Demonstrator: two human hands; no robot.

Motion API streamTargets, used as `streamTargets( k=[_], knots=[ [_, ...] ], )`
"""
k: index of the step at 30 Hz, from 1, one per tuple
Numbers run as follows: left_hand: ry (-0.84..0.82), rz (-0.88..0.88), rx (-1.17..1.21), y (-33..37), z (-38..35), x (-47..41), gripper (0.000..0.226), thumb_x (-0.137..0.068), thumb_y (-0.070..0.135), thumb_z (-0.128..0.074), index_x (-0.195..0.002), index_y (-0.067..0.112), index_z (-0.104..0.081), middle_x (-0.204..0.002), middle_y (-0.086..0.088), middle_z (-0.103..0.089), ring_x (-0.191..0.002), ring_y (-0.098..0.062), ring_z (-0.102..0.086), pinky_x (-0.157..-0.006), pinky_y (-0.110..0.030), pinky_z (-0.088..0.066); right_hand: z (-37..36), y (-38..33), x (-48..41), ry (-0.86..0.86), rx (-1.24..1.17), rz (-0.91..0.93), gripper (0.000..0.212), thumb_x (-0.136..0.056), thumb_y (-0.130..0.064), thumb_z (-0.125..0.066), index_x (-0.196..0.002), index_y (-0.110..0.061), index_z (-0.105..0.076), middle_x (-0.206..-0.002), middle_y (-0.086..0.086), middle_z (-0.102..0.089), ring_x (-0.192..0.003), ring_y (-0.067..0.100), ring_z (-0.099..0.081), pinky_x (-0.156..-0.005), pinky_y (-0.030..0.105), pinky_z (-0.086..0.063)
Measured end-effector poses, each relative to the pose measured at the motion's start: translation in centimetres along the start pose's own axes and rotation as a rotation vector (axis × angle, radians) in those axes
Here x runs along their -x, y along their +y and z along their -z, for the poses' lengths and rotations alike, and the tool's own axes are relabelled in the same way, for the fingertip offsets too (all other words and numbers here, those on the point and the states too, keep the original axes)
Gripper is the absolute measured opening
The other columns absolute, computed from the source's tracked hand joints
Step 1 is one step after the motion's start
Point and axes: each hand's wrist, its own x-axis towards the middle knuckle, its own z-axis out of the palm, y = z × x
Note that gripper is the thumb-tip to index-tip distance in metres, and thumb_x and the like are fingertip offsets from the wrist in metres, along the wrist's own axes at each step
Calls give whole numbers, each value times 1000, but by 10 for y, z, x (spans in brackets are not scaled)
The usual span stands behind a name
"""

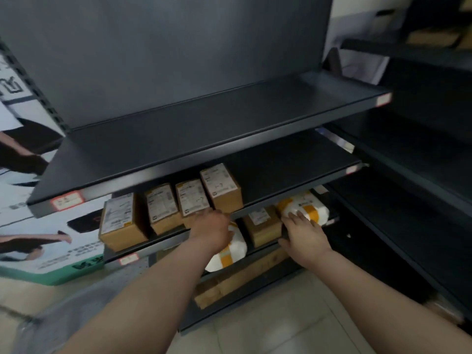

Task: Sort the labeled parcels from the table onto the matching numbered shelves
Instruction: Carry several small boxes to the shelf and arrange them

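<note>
A dark metal shelf unit fills the view, with its top shelf (pixel 204 123) bare. Several labelled brown boxes (pixel 189 198) stand in a row on the second shelf (pixel 293 164). On the third shelf lie a white parcel with orange tape (pixel 229 254), a brown box (pixel 263 226) and a second white parcel with orange tape (pixel 306 205). My left hand (pixel 212 228) reaches under the second shelf's front edge, over the nearer white parcel. My right hand (pixel 304 236) lies with straight fingers on the second white parcel.
Red-edged number tags (pixel 67 199) sit on the shelf fronts. A flat brown carton (pixel 237 279) lies on the lowest shelf. Another dark shelf unit (pixel 421 175) stands to the right. A printed poster (pixel 38 238) leans at the left. Pale floor tiles (pixel 268 328) lie below.
</note>
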Motion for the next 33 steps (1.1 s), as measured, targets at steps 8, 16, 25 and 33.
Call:
streamTargets(
  k=[8, 16, 25, 33],
  knots=[
    [-61, -326, -74, 165, 14, 27, 41, -92, 41, -52, -129, 23, -54, -122, -6, -57, -115, -26, -49, -90, -38, -46, 13, 111, 154, 29, -66, -313, 58, -96, -41, -48, -148, -20, -29, -154, 4, -30, -144, 22, -22, -113, 39, -26],
    [-101, -712, 17, 386, 17, 125, 47, -94, 42, -53, -136, 22, -51, -132, -5, -56, -127, -26, -42, -102, -41, -42, 16, 215, 385, 70, -83, -709, 50, -96, -40, -47, -141, -20, -38, -141, 5, -44, -128, 26, -41, -99, 38, -37],
    [-164, -1236, -52, 601, 3, 268, 42, -96, 43, -51, -132, 21, -54, -122, -4, -59, -117, -24, -44, -92, -40, -45, -8, 271, 607, 148, -175, -1224, 53, -95, -43, -49, -143, -23, -36, -143, 2, -44, -128, 24, -44, -98, 41, -41],
    [-222, -1609, -141, 761, -4, 365, 47, -96, 44, -51, -137, 22, -49, -129, -3, -55, -123, -24, -43, -93, -42, -45, -26, 296, 746, 254, -220, -1641, 53, -95, -45, -47, -142, -23, -38, -140, 1, -46, -126, 25, -45, -98, 41, -40]
  ],
)
